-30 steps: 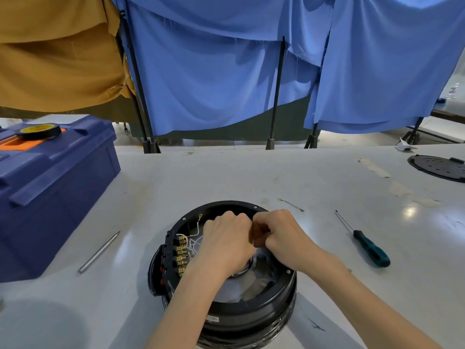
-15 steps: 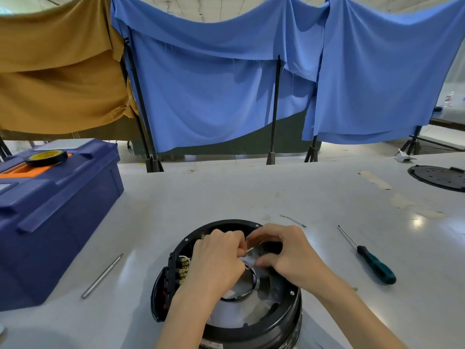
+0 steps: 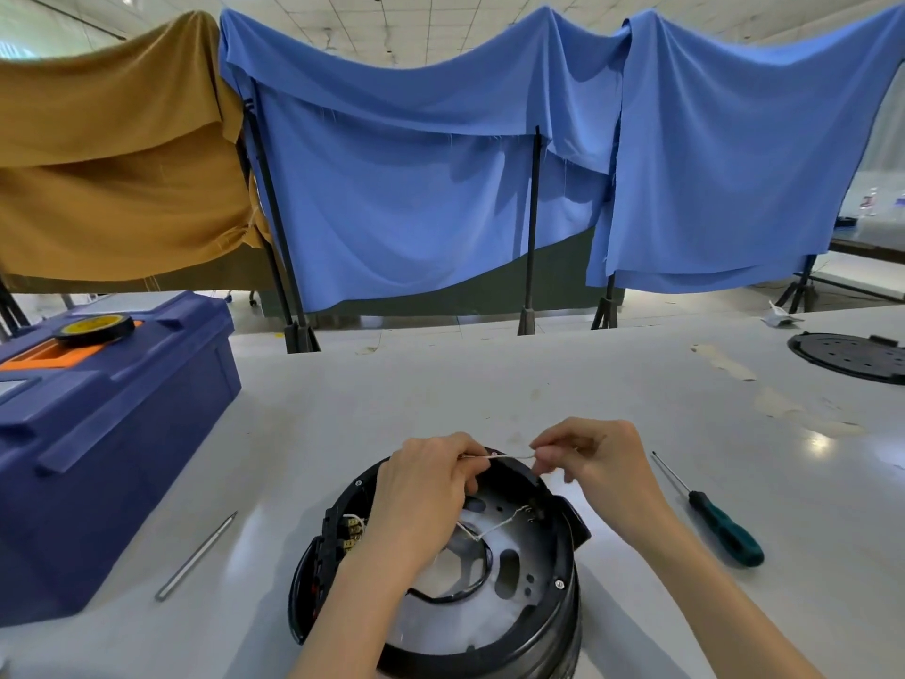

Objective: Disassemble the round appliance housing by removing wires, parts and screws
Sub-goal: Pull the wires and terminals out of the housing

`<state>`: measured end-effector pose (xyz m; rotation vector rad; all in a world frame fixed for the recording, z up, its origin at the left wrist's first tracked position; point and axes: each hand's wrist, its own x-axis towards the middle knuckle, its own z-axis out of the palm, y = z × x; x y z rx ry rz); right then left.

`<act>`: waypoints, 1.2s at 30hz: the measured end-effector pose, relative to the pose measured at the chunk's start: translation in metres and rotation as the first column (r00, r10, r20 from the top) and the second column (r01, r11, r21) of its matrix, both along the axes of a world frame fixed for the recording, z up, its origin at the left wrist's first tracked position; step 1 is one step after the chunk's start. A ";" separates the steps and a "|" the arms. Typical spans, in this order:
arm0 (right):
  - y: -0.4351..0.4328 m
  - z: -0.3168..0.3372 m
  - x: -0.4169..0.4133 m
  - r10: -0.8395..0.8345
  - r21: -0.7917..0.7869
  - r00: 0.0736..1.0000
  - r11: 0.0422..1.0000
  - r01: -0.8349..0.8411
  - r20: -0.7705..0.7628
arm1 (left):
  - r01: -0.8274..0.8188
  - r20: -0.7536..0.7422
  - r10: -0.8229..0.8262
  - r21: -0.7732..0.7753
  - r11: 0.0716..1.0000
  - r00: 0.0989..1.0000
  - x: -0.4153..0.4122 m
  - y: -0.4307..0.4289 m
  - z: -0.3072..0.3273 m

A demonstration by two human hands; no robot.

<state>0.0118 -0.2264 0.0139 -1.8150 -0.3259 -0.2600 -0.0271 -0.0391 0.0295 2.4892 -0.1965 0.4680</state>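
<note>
The round black appliance housing (image 3: 548, 624) lies open side up on the white table, near the front edge. Inside it I see a grey metal plate with holes and a terminal block with brass contacts (image 3: 350, 531) at the left. A thin white wire (image 3: 509, 456) is stretched level above the far rim. My left hand (image 3: 421, 497) pinches its left end and my right hand (image 3: 597, 463) pinches its right end. Another stretch of white wire (image 3: 494, 527) runs across the plate below my hands.
A green-handled screwdriver (image 3: 725, 531) lies right of the housing. A metal rod (image 3: 196, 556) lies to its left. A blue toolbox (image 3: 98, 433) with a tape roll (image 3: 95, 328) on top stands at far left. A black round perforated cover (image 3: 852, 357) lies far right. Cloth screens hang behind the table.
Both hands have lifted from inside the housing and drawn apart, pulling a white wire taut between them above the far rim. The view has tilted upward.
</note>
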 end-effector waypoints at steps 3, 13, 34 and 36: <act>-0.011 -0.007 0.018 -0.134 0.099 0.989 0.985 0.139 -0.060 | -0.030 0.004 0.029 0.113 0.993 1.000 0.009 0.002 0.003; -0.028 -0.063 0.079 -0.542 -0.329 0.838 0.805 0.494 -0.069 | -0.011 -0.149 0.045 0.225 0.974 0.988 0.022 0.021 -0.020; 0.011 -0.023 -0.002 0.083 -0.050 0.989 0.995 -0.089 -0.121 | 0.227 -0.213 -0.218 0.020 0.974 0.953 0.006 -0.004 -0.025; 0.013 -0.025 -0.008 0.085 -0.038 0.986 0.995 -0.091 -0.142 | 0.239 -0.281 -0.223 0.024 0.971 0.934 0.008 -0.005 -0.027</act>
